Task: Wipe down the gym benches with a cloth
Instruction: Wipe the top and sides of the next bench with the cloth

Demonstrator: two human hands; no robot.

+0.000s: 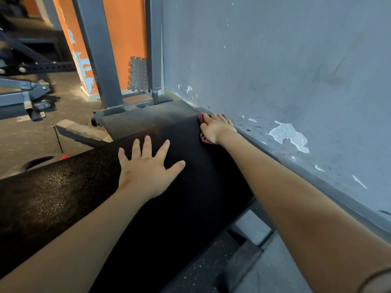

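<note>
1. Two hands lie on the bench [63,197].
2. Left hand [146,170] rests flat, fingers spread, holding nothing.
3. Right hand [215,127] presses the cloth [201,117] with fairly straight fingers at the far corner, beside the wall [275,70].
4. Cloth peeks out beneath it.

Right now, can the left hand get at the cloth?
Probably yes. The left hand lies flat on the black bench pad, and only bare pad separates it from the reddish cloth, though the right hand covers most of it beside the wall.
</note>
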